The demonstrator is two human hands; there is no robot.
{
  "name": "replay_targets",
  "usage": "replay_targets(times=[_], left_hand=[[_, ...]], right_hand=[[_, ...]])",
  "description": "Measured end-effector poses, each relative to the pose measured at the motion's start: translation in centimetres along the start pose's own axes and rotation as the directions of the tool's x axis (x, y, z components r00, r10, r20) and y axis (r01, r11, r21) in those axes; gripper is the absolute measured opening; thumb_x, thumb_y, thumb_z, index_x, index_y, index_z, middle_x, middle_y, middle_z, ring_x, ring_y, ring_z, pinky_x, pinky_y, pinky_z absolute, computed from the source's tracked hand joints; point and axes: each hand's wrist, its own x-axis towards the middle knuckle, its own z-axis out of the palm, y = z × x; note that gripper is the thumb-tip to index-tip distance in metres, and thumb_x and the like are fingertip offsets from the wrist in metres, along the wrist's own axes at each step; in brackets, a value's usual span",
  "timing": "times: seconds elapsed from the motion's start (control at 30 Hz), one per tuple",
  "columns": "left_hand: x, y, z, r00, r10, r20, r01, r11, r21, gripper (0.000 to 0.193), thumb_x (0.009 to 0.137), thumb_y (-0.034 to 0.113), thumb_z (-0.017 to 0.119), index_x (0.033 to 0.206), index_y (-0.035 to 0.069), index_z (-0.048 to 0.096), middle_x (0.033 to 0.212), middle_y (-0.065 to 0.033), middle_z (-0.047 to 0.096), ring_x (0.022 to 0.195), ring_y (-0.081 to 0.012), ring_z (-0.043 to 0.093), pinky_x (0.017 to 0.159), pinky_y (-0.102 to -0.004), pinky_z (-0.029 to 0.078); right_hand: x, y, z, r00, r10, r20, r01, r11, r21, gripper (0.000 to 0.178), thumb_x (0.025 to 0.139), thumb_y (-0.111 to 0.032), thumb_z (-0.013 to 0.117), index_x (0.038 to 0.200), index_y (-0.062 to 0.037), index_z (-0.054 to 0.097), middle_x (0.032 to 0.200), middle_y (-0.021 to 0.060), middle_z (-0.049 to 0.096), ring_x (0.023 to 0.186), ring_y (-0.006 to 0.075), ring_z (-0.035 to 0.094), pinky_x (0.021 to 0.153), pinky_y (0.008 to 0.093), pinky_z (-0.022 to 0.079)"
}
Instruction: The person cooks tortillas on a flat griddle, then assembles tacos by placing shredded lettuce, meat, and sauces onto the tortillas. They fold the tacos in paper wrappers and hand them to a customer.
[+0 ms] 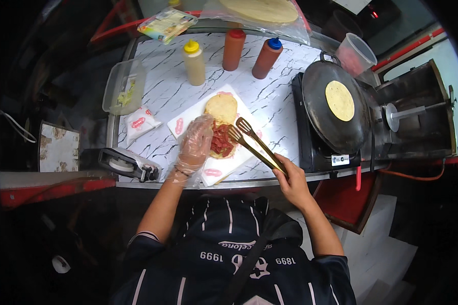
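Head view: tongs (pixel 253 144) angled up-left.

Behind the white board (pixel 188 124) stand three sauce bottles (pixel 233 49); two flatbreads (pixel 221 108) show, one on the board, one on the griddle (pixel 320 91).

Left hand (pixel 196 143) reaches forward, fingers spread and curved downward; right hand (pixel 290 180) is closed in a grip, forearm angled inward.
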Motion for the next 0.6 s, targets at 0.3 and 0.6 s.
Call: replay_targets(times=[0.3,0.6], left_hand=[[2.1,3.3,1.4,0.998,-0.014,-0.059,0.02,0.993,0.112,0.03,0.099,0.006,0.061,0.127,-0.005,0.064,0.133,-0.0243,0.066,0.129,-0.0388,0.061,0.114,-0.0459,0.043],[-1.9,1.9,-1.2,0.938,-0.269,-0.218,0.33,0.885,0.327,0.043,0.105,0.01,0.054,0.145,-0.005,0.053,0.149,-0.0206,0.056,0.142,-0.0325,0.049,0.122,-0.0431,0.032]], right_hand=[[-1.6,1.9,-8.3,0.993,0.111,0.03,-0.11,0.851,0.514,0.043,0.105,-0.016,0.062,0.144,-0.0017,0.054,0.093,0.0004,0.063,0.075,0.0085,0.055,0.069,0.0259,0.048],[-5.7,15.8,-33.7,0.826,0.444,-0.347,-0.1,0.722,0.685,0.04,0.107,-0.025,0.058,0.138,0.0005,0.058,0.077,0.002,0.059,0.045,0.0017,0.038,0.04,0.0204,0.028]])
